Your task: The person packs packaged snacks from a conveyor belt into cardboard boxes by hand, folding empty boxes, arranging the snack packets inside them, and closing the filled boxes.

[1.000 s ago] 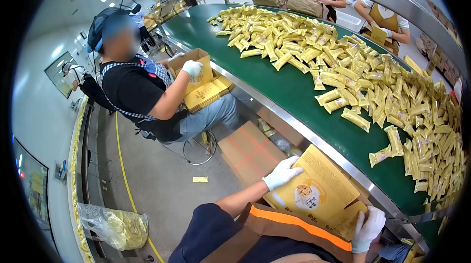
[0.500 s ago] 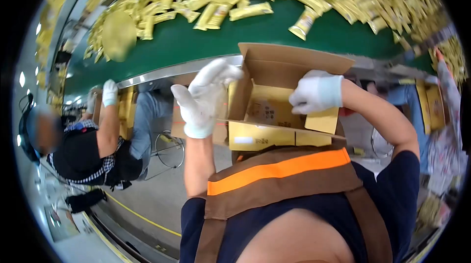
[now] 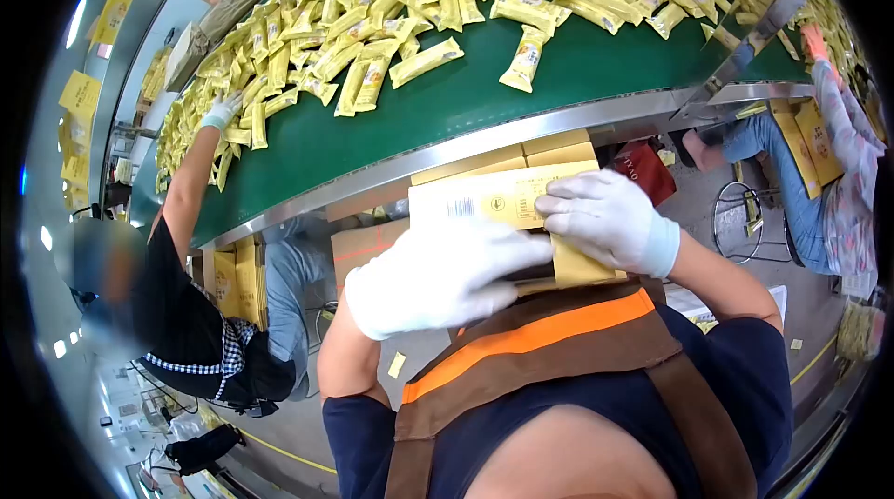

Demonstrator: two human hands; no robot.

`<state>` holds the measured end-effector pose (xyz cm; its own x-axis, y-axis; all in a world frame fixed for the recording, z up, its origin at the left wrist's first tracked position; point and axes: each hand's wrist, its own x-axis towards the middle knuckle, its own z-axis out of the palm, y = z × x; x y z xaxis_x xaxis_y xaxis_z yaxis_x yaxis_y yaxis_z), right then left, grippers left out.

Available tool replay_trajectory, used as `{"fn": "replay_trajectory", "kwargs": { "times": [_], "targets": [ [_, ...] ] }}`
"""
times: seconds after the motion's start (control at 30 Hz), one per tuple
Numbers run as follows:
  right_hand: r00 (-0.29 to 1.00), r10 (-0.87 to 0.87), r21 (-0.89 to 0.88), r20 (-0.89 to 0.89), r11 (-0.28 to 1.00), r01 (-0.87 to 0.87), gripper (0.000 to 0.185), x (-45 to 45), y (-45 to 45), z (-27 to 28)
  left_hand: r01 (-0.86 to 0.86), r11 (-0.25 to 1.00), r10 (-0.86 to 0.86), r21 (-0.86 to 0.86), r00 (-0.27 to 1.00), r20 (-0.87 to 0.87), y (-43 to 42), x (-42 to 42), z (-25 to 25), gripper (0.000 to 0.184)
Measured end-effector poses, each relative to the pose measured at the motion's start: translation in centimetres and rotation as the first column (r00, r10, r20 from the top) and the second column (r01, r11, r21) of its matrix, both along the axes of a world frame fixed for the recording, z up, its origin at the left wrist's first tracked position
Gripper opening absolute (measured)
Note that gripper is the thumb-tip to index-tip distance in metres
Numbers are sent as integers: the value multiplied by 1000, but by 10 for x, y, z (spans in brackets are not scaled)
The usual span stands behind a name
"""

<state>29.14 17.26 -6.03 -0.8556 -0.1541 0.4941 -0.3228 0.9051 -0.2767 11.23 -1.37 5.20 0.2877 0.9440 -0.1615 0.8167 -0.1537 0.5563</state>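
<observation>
A yellow cardboard box (image 3: 475, 201) with a printed barcode is in front of my apron, with a dark gap on its near side. My right hand (image 3: 610, 220), in a white glove, grips the box at its right end, fingers over the printed face. My left hand (image 3: 433, 277), also gloved and slightly blurred, reaches across the near side with its fingers stretched out and apart, by the gap. More yellow boxes (image 3: 559, 147) show just behind. Whether the left fingertips touch the box I cannot tell.
Many yellow wrapped packets (image 3: 363, 43) lie on a green conveyor belt (image 3: 372, 145) with a metal edge (image 3: 372, 187). A co-worker (image 3: 200, 313) sits at left; another person's patterned sleeve (image 3: 838, 117) is at right. A brown carton (image 3: 368, 248) and a stool (image 3: 740, 220) are nearby.
My right hand has left the open brown carton and is now on a yellow box. My left hand came down to that box. The co-worker at left now reaches onto the belt.
</observation>
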Motion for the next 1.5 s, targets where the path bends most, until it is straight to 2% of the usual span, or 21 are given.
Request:
{"fn": "replay_trajectory", "kwargs": {
  "times": [0.1, 0.17, 0.23, 0.3, 0.37, 0.4, 0.47, 0.53, 0.57, 0.63, 0.7, 0.8, 0.83, 0.97, 1.03, 1.13, 1.2, 1.23, 1.3, 1.43, 1.5],
  "targets": [
    [995, 83, -265, 62, 962, -63, 34, 10, 5, 5, -68, 855, 274, 514, 901, -337, 16, -17, -58, 76],
    [1000, 2, -428, 13, 904, 4, 34, 11, 12, -20, -212, 827, 382, 520, 892, -242, 8, -28, -92, 90],
    [929, -328, -947, 174, 203, 249, 29, 16, 5, -50, -299, 861, 414, 411, 882, -224, -1, -31, -90, 89],
    [829, -340, -818, 443, 225, 529, 32, 25, 17, -106, -366, 848, 453, 384, 877, -162, -16, -40, -94, 84],
    [709, 177, -724, 682, 25, 690, 45, 35, 2, -163, -436, 774, 499, 458, 866, -19, -22, -49, -91, 56],
    [694, 436, -571, 573, -394, 720, 62, 30, -26, -112, -480, 716, 531, 507, 846, 50, -26, -55, -95, 53],
    [948, 301, -953, 101, -244, 179, 72, 25, -40, -130, -690, 552, 622, 469, 715, 320, -45, -63, -110, 51],
    [958, 287, -991, -5, -128, 33, 67, 15, -31, -74, -909, 287, 478, 302, 409, 777, -52, -40, -117, 55],
    [951, 309, -947, 0, -306, 100, 65, 4, -21, -38, -909, 347, 311, 229, 342, 887, -59, -37, -136, 59],
    [929, 320, -981, 185, 111, 158, 54, -4, -12, 22, -951, 284, 221, 121, 187, 957, -57, -25, -192, 66],
    [811, 386, -664, 440, 748, 5, 47, -19, 11, 68, -960, 244, 239, 140, 199, 950, -49, -5, -255, 57],
    [596, 353, -232, 722, 934, -272, 34, -42, -13, 73, -842, 458, 880, 285, 475, -10, -74, -20, -331, 43],
    [525, 278, -70, 804, 922, -380, 33, -48, -23, 64, -798, 541, 811, 266, 412, -416, -78, -23, -341, 40],
    [496, 228, -54, 837, 939, -341, 26, -55, -58, 36, -808, 233, 835, 541, 452, 314, -57, -35, -162, 39],
    [548, 246, -53, 799, 938, -343, 27, -57, -65, 26, -828, 419, 723, 373, 553, 414, -27, -16, -96, 41],
    [736, 245, -199, 632, 968, -151, 33, -47, -47, 23, -505, 729, 665, 461, 682, -305, -4, 12, -102, 53],
    [972, 67, -304, 226, 953, 5, 39, -34, -32, -6, -570, 719, 669, 397, 723, -173, -16, -2, -108, 60],
    [974, -178, 3, 144, 984, 179, 43, -27, -31, -29, -633, 705, 683, 320, 728, -64, -22, -3, -109, 62],
    [918, -342, -21, 200, 935, 353, 55, -14, -29, -63, -661, 675, 717, 328, 692, -82, -38, -13, -122, 68],
    [937, -171, -636, 304, 696, 333, 67, -17, -40, -103, -726, 644, 678, 242, 688, 259, -75, -36, -206, 81],
    [950, -158, -756, 269, 576, 310, 62, -17, -49, -114, -853, 504, 715, -134, 325, 618, -78, -20, -268, 76]
  ]
}}
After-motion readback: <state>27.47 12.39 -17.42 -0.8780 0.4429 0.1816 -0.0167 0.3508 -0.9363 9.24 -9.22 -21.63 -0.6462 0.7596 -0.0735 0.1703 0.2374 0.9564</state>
